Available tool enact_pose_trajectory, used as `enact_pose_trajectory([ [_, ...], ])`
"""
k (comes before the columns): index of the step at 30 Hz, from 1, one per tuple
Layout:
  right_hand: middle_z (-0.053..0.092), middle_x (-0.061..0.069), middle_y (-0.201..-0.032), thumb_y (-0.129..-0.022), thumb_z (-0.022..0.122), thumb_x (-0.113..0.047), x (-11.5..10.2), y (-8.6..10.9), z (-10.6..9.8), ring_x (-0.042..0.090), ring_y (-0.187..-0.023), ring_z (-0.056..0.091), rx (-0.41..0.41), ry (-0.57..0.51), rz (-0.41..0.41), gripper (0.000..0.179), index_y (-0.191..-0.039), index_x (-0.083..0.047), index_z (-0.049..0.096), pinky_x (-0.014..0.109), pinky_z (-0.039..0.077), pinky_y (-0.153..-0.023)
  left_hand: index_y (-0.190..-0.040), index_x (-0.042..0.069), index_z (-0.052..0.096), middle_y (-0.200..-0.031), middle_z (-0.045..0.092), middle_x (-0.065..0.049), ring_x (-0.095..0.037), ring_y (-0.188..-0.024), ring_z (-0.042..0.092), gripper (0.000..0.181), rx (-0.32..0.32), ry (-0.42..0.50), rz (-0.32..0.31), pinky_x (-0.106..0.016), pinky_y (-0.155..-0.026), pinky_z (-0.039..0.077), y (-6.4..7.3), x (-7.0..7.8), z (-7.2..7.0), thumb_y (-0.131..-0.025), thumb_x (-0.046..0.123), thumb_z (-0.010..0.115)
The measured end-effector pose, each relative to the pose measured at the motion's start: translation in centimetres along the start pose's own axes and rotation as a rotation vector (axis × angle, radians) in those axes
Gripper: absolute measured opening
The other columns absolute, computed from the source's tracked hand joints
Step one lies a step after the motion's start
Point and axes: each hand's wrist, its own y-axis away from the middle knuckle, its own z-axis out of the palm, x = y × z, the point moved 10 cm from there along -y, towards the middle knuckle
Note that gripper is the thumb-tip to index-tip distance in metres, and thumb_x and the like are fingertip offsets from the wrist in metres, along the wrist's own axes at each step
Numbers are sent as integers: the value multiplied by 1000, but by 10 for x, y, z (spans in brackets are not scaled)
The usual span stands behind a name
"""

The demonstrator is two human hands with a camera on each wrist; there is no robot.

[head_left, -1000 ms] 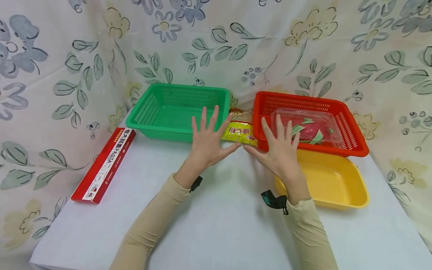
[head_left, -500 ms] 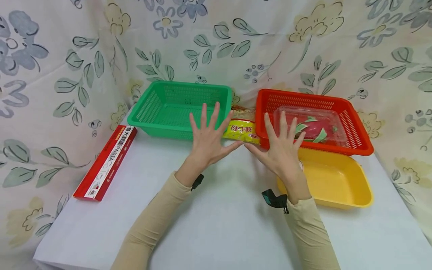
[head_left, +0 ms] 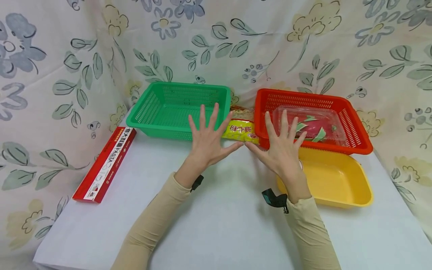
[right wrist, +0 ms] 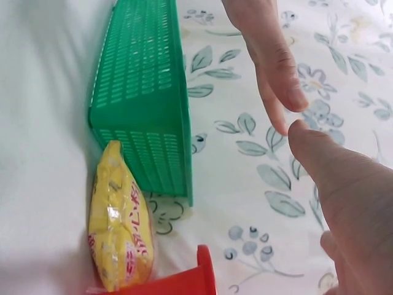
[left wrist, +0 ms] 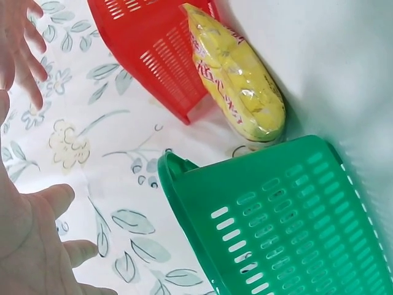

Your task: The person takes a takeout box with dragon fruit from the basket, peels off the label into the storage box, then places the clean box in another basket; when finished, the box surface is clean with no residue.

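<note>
Both hands hover above the table with fingers spread wide, holding nothing. My left hand (head_left: 207, 146) is in front of the green basket (head_left: 148, 129), its thumb tip close to the right thumb. My right hand (head_left: 281, 152) is in front of the red basket (head_left: 361, 138) and partly covers the yellow basin (head_left: 332, 180). Between the two baskets lies a yellow food packet (head_left: 240, 130), seen also in the left wrist view as a plump yellow packet (left wrist: 236, 80). Inside the red basket sits a clear plastic tray (head_left: 332, 122) with a pink, green-tipped fruit, probably dragon fruit (head_left: 315, 127).
A long red pasta box (head_left: 104, 165) lies slanted on the left of the white-covered table (head_left: 216, 232). Behind the baskets hangs a floral curtain (head_left: 209, 33). The yellow basin stands directly in front of the red basket.
The head view has shifted slightly. My right hand's fingers have turned a little to the right; the left hand and the objects stay practically where they were.
</note>
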Motion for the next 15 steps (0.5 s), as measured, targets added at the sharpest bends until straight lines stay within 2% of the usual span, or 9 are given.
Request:
enact_pose_trajectory([
  [15,-15,16,-163,-86,56,-68,1,0,0,48,-145,-15,-5,11,2,101,-160,-24,4,76,-10,-103,-157,41,1,-165,-10,-6,-44,-147,-13,95,-4,37,-5,-75,-107,-1,0,1,2,-81,85,38],
])
